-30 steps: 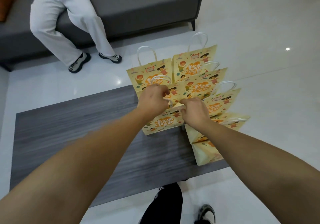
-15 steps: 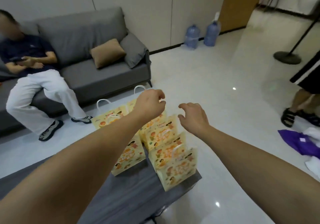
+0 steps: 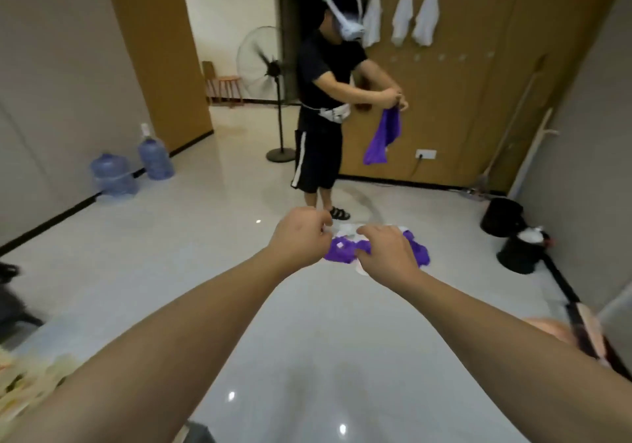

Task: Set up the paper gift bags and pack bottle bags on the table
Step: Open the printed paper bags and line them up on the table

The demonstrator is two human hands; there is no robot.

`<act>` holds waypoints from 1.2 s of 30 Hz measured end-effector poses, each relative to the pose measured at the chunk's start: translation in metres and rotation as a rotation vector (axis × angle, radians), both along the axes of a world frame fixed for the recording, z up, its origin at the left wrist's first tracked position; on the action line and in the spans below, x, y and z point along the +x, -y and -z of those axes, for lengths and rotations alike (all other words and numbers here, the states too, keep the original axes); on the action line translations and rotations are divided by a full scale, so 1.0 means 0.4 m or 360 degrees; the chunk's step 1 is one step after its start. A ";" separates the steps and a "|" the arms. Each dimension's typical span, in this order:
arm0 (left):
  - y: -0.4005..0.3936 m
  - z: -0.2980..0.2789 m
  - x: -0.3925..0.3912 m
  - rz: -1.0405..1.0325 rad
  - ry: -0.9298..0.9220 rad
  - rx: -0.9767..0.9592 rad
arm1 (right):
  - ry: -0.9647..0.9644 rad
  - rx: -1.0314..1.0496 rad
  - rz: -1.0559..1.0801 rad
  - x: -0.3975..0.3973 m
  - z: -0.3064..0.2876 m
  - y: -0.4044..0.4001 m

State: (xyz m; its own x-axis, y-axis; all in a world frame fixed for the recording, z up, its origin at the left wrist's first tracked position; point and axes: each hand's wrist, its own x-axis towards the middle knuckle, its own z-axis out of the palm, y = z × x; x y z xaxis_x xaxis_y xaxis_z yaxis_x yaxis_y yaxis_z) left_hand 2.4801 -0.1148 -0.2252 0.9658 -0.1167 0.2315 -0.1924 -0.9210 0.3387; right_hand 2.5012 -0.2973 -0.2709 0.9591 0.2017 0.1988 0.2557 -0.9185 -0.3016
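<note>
Above open floor (image 3: 205, 254), both hands (image 3: 301, 237) hover; bags (image 3: 30, 381) bottom-left.

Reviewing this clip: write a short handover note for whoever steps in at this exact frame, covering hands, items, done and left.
Left hand: raised ahead, fingers loosely curled, holding nothing.
Right hand: same, empty.
Both reach toward the purple and white cloth pile on the floor, likely the bottle bags; contact cannot be told.
Paper gift bags: blurred at the lower left edge.
Done: gift bags appear set out.
Left: fetch bottle bags and pack them at the table.
</note>
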 end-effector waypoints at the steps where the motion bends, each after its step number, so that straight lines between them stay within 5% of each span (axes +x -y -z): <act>1: 0.093 -0.003 0.019 0.0119 0.0002 0.0006 | 0.0011 -0.0001 0.0120 -0.008 -0.005 0.097; 10: 0.959 0.031 -0.047 0.1305 -0.0044 0.0130 | 0.0004 0.0105 0.1249 -0.380 0.018 0.850; 16: 1.370 0.095 -0.249 0.2031 -0.0106 0.0302 | -0.0089 0.0220 0.1956 -0.677 0.083 1.128; 24: 1.833 0.150 -0.394 0.2488 -0.0266 0.0233 | -0.0136 0.0381 0.2578 -0.903 0.169 1.407; 36: 2.275 0.129 -0.712 0.3047 -0.0231 0.0284 | -0.0103 0.0444 0.3207 -1.173 0.140 1.660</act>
State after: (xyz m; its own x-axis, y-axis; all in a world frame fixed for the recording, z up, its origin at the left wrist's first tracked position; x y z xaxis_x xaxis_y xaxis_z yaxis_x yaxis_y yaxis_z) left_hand 2.1955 -1.0250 -0.2767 -0.4489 -0.8926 0.0409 -0.8181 0.4290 0.3829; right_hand 2.0321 -0.9615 -0.3268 -0.2569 -0.9664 -0.0074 -0.8757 0.2360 -0.4212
